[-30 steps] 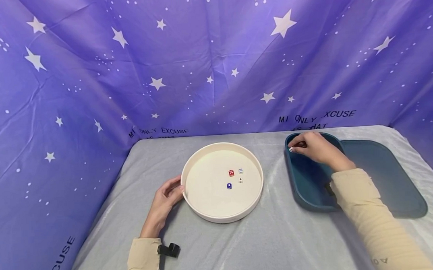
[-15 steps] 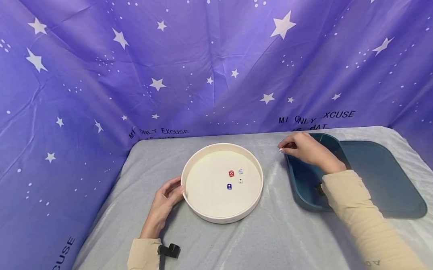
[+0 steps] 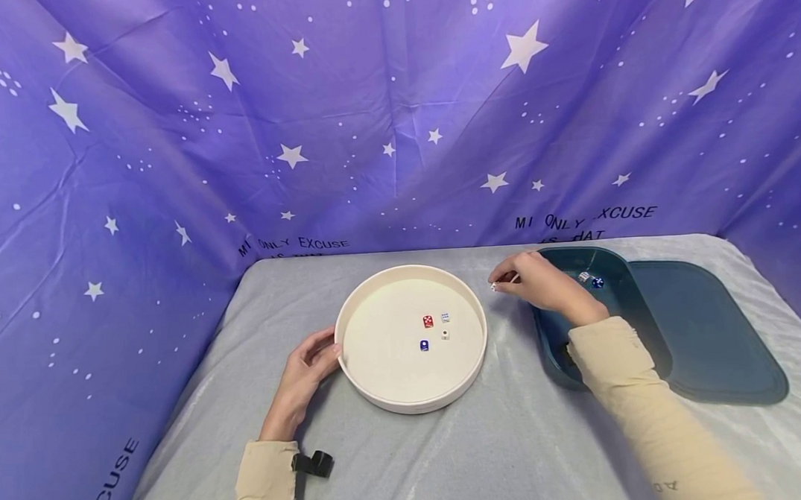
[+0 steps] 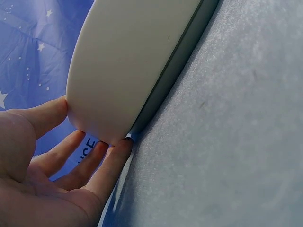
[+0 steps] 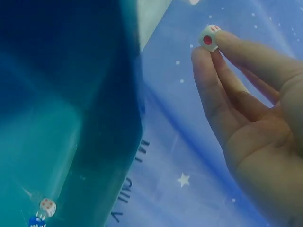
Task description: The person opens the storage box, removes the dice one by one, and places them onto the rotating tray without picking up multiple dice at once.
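Note:
A round cream tray (image 3: 372,370) lies on the cloth. Inside it are a red die (image 3: 427,321), a blue die (image 3: 424,345), a white die with blue pips (image 3: 445,317) and a white die with one dark pip (image 3: 445,335). My left hand (image 3: 306,370) holds the tray's left edge, thumb at the rim and fingertips along the outer wall. My right hand (image 3: 539,285) pinches a white die with red pips (image 5: 209,39) between thumb and fingertips. It is raised between the tray and the dark teal container (image 3: 645,329).
In the container lie a white die (image 3: 584,277) and a blue die (image 3: 598,282); the right forearm hides part of its inside. A flat teal lid (image 3: 713,333) lies to its right. A purple star-patterned curtain (image 3: 395,116) stands behind the table.
My right hand has moved left out of the container with the white die, toward the tray. Dice in the container have come into view. The left hand has stayed at the tray.

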Demonstrator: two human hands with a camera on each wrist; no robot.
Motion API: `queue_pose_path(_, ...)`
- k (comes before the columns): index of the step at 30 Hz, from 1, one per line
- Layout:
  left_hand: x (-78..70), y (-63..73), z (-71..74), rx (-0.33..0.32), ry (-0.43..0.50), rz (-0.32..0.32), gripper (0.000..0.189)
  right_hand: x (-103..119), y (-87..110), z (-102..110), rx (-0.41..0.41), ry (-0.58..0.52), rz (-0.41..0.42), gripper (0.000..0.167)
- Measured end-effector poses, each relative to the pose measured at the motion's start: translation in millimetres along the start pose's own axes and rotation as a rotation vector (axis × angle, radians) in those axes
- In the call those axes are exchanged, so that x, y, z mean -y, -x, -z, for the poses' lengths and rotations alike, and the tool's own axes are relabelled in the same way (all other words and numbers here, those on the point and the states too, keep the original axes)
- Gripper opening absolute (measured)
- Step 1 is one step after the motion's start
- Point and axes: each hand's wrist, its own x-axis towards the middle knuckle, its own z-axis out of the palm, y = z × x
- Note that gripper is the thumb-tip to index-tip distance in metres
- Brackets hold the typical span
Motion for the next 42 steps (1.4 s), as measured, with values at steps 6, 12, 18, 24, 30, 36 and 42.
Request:
queue_pose_path(6,0.7,-0.2,0.4,-0.003,-0.007,0.001,0.050,9.0,-5.3,-8.6,0.017,-0.001,-0.003,0.012)
queue_pose_path(12,1.4,0.4,1.5,-0.014,-0.021,0.010,0.051,17.9,-10.5,-14.9,0.052,-0.002,0.000,0.015)
queue_pose_path(18,2.9,0.4,1.6,-0.019,-0.029,0.015,0.052,24.3,-14.2,-24.0,0.082,-0.018,0.005,0.018)
queue_pose_path(24,2.4,0.7,1.0,-0.018,-0.033,0.008,0.053,30.8,-18.2,-33.4,0.106,-0.004,0.015,0.017)
queue_pose_path(30,1.5,-0.1,1.1,-0.012,-0.027,-0.002,0.052,34.8,-22.5,-42.6,0.115,0.024,0.067,0.013)
queue_pose_path(36,0.5,-0.3,0.9,-0.007,-0.024,0.003,0.051,37.7,-24.0,-52.6,0.145,0.048,0.087,0.011)
queue_pose_path(42,-0.1,-0.5,0.3,-0.004,-0.030,0.000,0.051,40.6,-24.2,-58.5,0.164,0.102,0.091,0.011)
